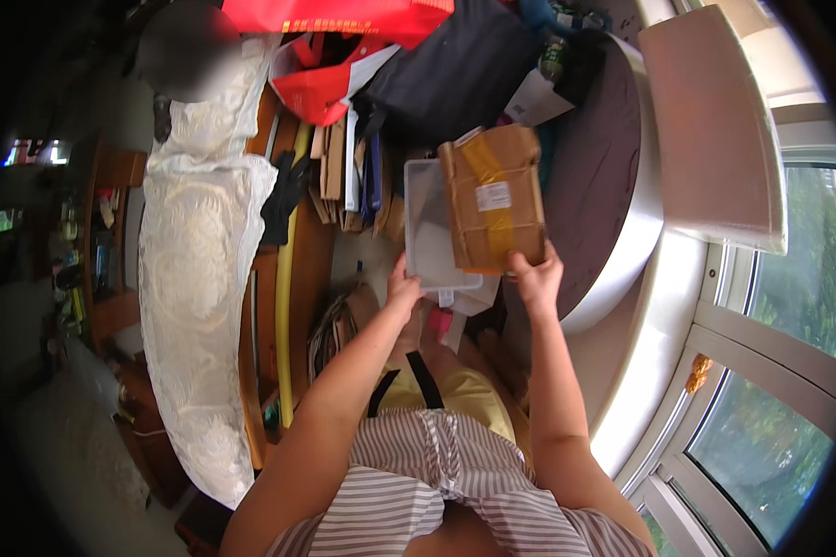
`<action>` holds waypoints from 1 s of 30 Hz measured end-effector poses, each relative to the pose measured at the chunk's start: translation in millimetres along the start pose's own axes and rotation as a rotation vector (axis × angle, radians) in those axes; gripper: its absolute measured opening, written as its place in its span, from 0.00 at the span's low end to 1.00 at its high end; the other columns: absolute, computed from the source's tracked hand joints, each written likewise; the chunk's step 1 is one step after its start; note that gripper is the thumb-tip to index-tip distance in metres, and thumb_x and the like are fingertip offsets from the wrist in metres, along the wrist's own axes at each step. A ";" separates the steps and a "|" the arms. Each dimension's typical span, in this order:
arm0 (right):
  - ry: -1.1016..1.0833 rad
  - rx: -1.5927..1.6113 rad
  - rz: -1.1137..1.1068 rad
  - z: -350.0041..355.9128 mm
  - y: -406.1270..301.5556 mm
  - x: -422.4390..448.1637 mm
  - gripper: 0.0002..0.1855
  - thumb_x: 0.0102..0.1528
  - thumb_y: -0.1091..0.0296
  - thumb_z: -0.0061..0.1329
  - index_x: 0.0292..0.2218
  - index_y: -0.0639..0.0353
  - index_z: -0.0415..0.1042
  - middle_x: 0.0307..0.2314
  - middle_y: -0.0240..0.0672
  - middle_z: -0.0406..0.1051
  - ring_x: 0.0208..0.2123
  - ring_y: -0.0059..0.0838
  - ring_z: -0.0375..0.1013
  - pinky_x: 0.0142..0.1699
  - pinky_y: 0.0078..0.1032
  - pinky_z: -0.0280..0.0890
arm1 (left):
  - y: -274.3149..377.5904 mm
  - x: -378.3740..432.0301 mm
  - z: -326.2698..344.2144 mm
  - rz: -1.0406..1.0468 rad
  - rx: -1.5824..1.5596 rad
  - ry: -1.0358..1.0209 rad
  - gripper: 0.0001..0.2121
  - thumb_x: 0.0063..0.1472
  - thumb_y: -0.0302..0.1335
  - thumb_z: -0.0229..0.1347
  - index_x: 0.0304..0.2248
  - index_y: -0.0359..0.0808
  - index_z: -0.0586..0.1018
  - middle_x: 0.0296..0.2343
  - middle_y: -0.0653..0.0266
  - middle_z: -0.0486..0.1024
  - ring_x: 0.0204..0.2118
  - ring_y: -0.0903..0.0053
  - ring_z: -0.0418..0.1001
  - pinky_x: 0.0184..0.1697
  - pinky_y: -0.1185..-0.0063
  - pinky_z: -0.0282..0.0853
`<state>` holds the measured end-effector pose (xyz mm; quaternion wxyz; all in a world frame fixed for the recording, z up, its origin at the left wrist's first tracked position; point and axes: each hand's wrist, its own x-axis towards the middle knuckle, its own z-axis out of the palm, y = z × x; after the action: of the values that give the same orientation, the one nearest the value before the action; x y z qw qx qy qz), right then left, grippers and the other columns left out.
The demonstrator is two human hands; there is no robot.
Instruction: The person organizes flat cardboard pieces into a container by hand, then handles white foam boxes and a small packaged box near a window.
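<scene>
My left hand (pixel 404 284) grips the near left corner of a translucent plastic box (pixel 426 230) with a small clip on its near edge. A flattish brown cardboard box (pixel 468 233), closed with yellow tape and bearing a printed label, is in my right hand (pixel 535 277), thumb on top at its near edge. The cardboard box overlaps the right part of the plastic box in this view; whether the two touch I cannot tell. Both are held out in front of me, above the floor.
Upright folded cardboard (pixel 332 163) and flat folders stand ahead on the left, below a red bag (pixel 313 90) and a large black bag (pixel 453 69). A lace-covered wooden cabinet (pixel 202 278) runs along the left. On the right are a round-edged purple-grey surface (pixel 592 174), a cushion-like panel (pixel 714 132) and windows.
</scene>
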<state>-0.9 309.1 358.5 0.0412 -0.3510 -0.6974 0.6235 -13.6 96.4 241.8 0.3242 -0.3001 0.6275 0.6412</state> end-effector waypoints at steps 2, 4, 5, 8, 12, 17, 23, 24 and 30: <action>0.047 0.045 0.026 -9.6 1.0 -7.7 0.18 0.46 0.71 0.51 0.41 0.66 0.68 0.26 0.34 0.71 0.24 0.22 0.71 0.24 0.20 0.70 | -2.7 -4.7 -13.8 -0.031 0.014 0.013 0.29 0.56 0.15 0.38 0.56 0.50 0.58 0.48 0.64 0.65 0.47 0.70 0.68 0.42 0.70 0.72; 0.087 -0.012 0.002 -18.3 11.9 -10.6 0.17 0.47 0.70 0.52 0.39 0.66 0.68 0.28 0.35 0.71 0.27 0.24 0.72 0.24 0.21 0.71 | -7.6 -9.4 -22.5 -0.062 0.020 0.065 0.29 0.56 0.15 0.38 0.56 0.50 0.58 0.48 0.64 0.65 0.47 0.70 0.68 0.42 0.70 0.72; 0.121 -0.123 -0.017 -20.1 18.1 -9.2 0.17 0.47 0.69 0.52 0.39 0.66 0.68 0.29 0.35 0.71 0.27 0.23 0.72 0.24 0.21 0.71 | -11.7 -10.7 -26.9 -0.078 0.029 0.104 0.29 0.56 0.15 0.39 0.56 0.50 0.59 0.48 0.64 0.64 0.47 0.70 0.67 0.42 0.69 0.72; 0.168 -0.276 -0.040 -21.3 37.8 -12.1 0.17 0.47 0.68 0.52 0.39 0.66 0.68 0.28 0.34 0.71 0.26 0.22 0.71 0.24 0.19 0.71 | -32.7 -7.3 -44.6 -0.065 0.120 0.128 0.31 0.54 0.14 0.40 0.56 0.52 0.59 0.46 0.66 0.66 0.44 0.73 0.69 0.41 0.73 0.71; 0.137 -0.183 -0.102 -19.0 60.9 -9.8 0.20 0.47 0.68 0.53 0.41 0.66 0.68 0.26 0.34 0.71 0.23 0.20 0.70 0.27 0.19 0.68 | -51.6 -0.8 -52.1 -0.100 0.120 0.100 0.31 0.54 0.14 0.41 0.56 0.52 0.62 0.43 0.68 0.69 0.41 0.77 0.70 0.38 0.75 0.71; 0.084 -0.022 0.087 -8.0 95.6 -6.5 0.21 0.49 0.67 0.53 0.43 0.67 0.66 0.33 0.36 0.70 0.30 0.23 0.71 0.28 0.21 0.73 | -77.9 27.2 -23.9 -0.108 -0.091 0.065 0.30 0.55 0.17 0.45 0.56 0.53 0.60 0.48 0.68 0.66 0.41 0.79 0.68 0.42 0.76 0.69; -0.040 -0.104 0.220 26.3 133.7 1.7 0.23 0.49 0.66 0.53 0.44 0.67 0.65 0.36 0.38 0.68 0.34 0.27 0.72 0.29 0.24 0.74 | -160.5 69.9 -31.7 -0.144 -0.207 0.039 0.25 0.59 0.20 0.46 0.56 0.45 0.61 0.52 0.64 0.61 0.48 0.79 0.63 0.49 0.77 0.65; -0.033 -0.100 0.233 27.8 145.3 4.6 0.22 0.49 0.66 0.53 0.44 0.67 0.65 0.36 0.37 0.68 0.35 0.27 0.71 0.30 0.24 0.74 | -164.9 68.8 -34.6 -0.200 -0.244 -0.039 0.23 0.59 0.20 0.46 0.55 0.42 0.62 0.51 0.63 0.61 0.47 0.79 0.64 0.49 0.77 0.66; -0.091 -0.130 0.319 55.6 186.7 1.8 0.21 0.48 0.69 0.52 0.43 0.66 0.66 0.36 0.37 0.68 0.36 0.28 0.71 0.30 0.25 0.74 | -219.5 23.1 -136.9 -0.157 -0.176 0.246 0.18 0.58 0.17 0.45 0.48 0.38 0.70 0.41 0.61 0.71 0.40 0.76 0.70 0.42 0.78 0.69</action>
<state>52.0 258.8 177.9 -0.1124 -0.4305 -0.6728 0.5910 143.2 -39.0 85.2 0.2668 -0.4517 0.5785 0.6246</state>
